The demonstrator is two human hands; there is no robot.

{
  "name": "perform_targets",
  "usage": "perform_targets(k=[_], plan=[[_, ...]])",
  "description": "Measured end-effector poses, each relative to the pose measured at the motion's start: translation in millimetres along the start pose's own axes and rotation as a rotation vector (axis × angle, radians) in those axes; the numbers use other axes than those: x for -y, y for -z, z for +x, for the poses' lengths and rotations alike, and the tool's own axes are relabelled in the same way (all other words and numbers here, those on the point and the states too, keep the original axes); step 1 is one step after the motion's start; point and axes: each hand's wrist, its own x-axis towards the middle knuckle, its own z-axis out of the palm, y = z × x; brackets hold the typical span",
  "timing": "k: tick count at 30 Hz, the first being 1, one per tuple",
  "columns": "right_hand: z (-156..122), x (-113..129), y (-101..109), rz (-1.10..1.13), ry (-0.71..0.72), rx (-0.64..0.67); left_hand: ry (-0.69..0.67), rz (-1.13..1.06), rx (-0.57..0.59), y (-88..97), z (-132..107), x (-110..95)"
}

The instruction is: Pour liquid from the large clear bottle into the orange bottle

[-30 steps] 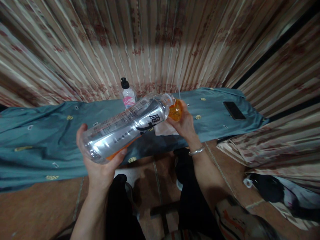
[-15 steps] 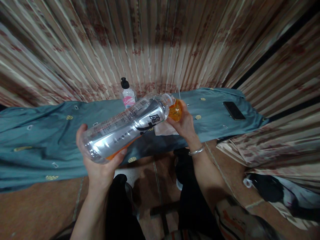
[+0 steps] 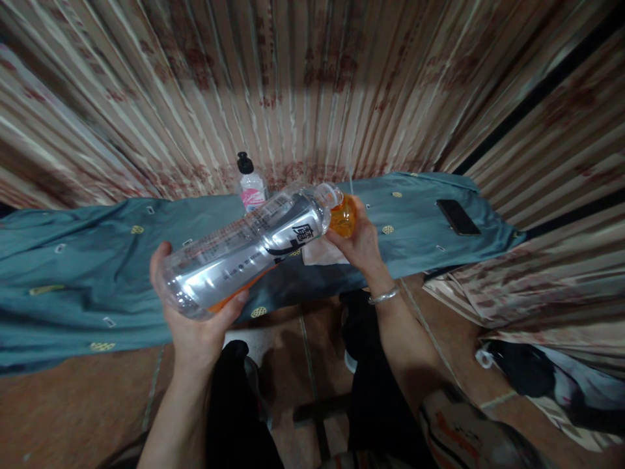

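Observation:
My left hand (image 3: 195, 326) grips the base of a large clear plastic bottle (image 3: 244, 251), tipped almost flat with its open mouth pointing right. A thin band of orange liquid lies along the bottle's lower side. My right hand (image 3: 359, 244), with a silver bracelet on the wrist, is wrapped round a small container of orange liquid (image 3: 342, 216) held right at the bottle's mouth. Both are held above a table covered with a teal cloth (image 3: 73, 273). A white napkin (image 3: 317, 253) lies on the cloth under my right hand.
A small bottle with a black cap and pink label (image 3: 250, 185) stands at the table's back edge. A dark phone (image 3: 458, 216) lies at the right end. Striped curtains (image 3: 312, 85) hang behind. My legs in dark trousers and a pile of cloth (image 3: 537, 378) are below.

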Motion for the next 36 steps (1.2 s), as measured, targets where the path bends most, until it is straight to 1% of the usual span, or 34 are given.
perform_targets(k=[7,16,21,23,30,36], plan=[[0.3,-4.9,-1.5,0.018,0.007,-0.002,0.030,0.041,-0.007,0.0,0.0,1.5],[0.5,-0.8,-0.2,0.024,0.015,0.002,0.054,0.027,-0.022,-3.4,-0.5,-2.3],[0.2,-2.9,0.2,0.042,-0.001,-0.010,0.121,0.012,-0.023,-4.7,-2.0,0.3],[0.3,-3.6,0.4,0.039,-0.002,-0.020,0.128,0.002,-0.020,-5.8,-2.2,0.4],[2.4,-2.1,3.7,0.019,0.009,0.017,0.087,-0.023,-0.009,-9.4,-0.4,0.8],[4.3,-2.9,4.6,0.029,0.039,0.003,0.033,-0.021,0.003,-9.0,2.3,1.7]])
